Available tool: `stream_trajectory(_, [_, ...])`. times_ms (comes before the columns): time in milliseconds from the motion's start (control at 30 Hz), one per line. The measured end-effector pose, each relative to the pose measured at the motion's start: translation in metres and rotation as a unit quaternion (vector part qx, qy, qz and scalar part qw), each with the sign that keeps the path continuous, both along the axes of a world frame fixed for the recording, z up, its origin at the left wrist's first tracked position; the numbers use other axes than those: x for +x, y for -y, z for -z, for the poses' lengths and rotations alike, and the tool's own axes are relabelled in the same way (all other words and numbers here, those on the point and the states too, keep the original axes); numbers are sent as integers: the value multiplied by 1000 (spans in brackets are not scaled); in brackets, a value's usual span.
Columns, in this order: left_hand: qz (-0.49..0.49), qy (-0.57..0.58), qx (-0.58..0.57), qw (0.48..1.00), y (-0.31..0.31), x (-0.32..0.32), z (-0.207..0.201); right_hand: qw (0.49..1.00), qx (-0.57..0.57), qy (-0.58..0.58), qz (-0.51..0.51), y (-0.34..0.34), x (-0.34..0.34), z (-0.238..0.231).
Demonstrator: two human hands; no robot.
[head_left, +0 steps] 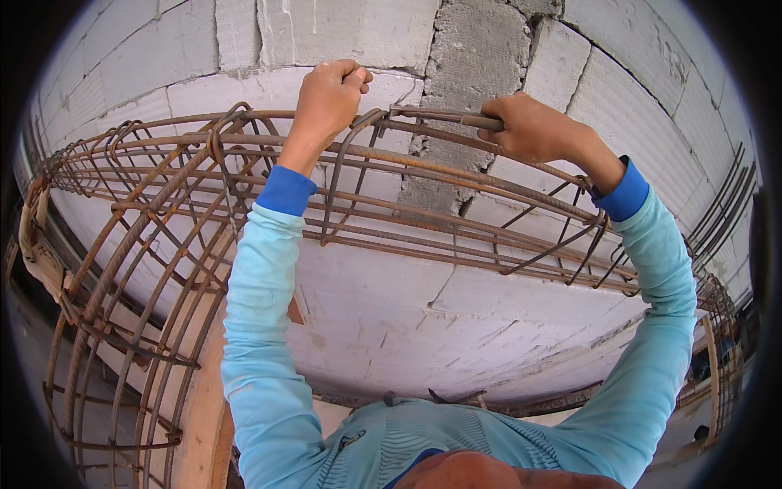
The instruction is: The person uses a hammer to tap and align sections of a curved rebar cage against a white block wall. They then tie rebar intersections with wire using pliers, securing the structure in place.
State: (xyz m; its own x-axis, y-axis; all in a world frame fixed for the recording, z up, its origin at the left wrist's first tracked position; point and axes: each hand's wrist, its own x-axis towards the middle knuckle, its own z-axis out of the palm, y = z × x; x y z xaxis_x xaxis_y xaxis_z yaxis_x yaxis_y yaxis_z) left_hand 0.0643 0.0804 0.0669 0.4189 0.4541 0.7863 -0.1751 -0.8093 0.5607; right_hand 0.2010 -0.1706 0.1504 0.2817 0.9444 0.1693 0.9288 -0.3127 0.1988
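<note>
At the upper centre of the frame, the person's right hand (533, 128) is wrapped around the grip end of a long-handled hand tool (474, 121), which reaches leftward so that its head sits at the top corner of a bent stirrup (335, 181). The left hand (332, 96), upper left of centre, is curled into a fist above the bars, near that stirrup; whether it pinches something thin, I cannot tell. Both arms, in light blue sleeves (265, 318) with darker blue cuffs (285, 191), come up from the lower edge. The rusty rebar cage (456, 172) under the hands spans the frame from the left to the right, in front of a pale block wall (350, 33) with a rough grey column (476, 65) at top centre. More bars curve down through the lower left beside a wooden board (208, 432).
</note>
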Motion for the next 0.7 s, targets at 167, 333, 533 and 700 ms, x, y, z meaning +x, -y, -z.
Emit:
stream_trajectory(167, [-54, 4, 13, 998, -3, 0, -3, 976, -112, -158, 102, -10, -22, -44])
stream_trajectory(333, [-76, 1, 60, 995, -7, 4, -2, 980, -69, -149, 115, 3, -16, -1])
stream_trajectory(533, [-61, -3, 46, 997, -3, 2, -2, 959, 107, 225, -137, -5, 39, 12])
stream_trajectory(700, [-41, -34, 37, 998, 4, -3, -6, 912, 111, 350, -184, -9, 24, -24])
